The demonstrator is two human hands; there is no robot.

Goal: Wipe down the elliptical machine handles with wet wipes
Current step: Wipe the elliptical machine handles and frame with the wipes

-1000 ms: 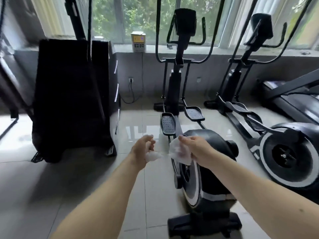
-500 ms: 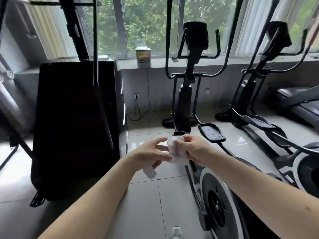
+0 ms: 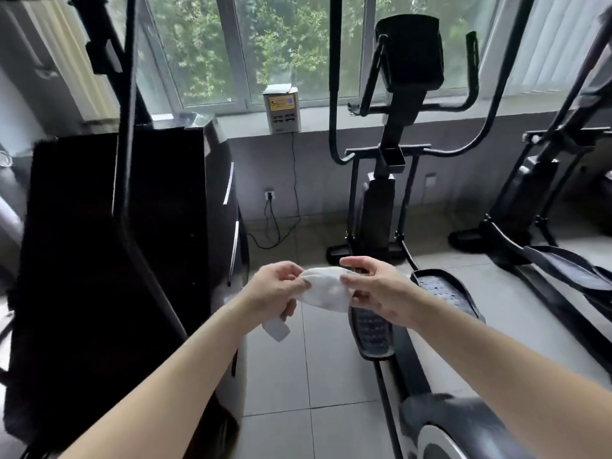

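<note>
Head view: white wet wipe (image 3: 326,291) sits near frame centre, stretched between both hands. Left hand (image 3: 276,288) pinches its 9 o'clock end, and a loose tail hangs off toward 7 o'clock. Right hand (image 3: 377,289) pinches the 3 o'clock end. Elliptical machine (image 3: 390,200) stands at 1 o'clock from the wipe, its handles (image 3: 332,94) upright and well apart from both hands. Second elliptical (image 3: 536,180) at 3 o'clock. Yellow-labelled box (image 3: 281,109) on the sill at 12.

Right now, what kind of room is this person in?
Probably a gym. An elliptical machine stands facing the window, a second elliptical stands to its right, and the left hand and right hand pinch a wet wipe.
</note>
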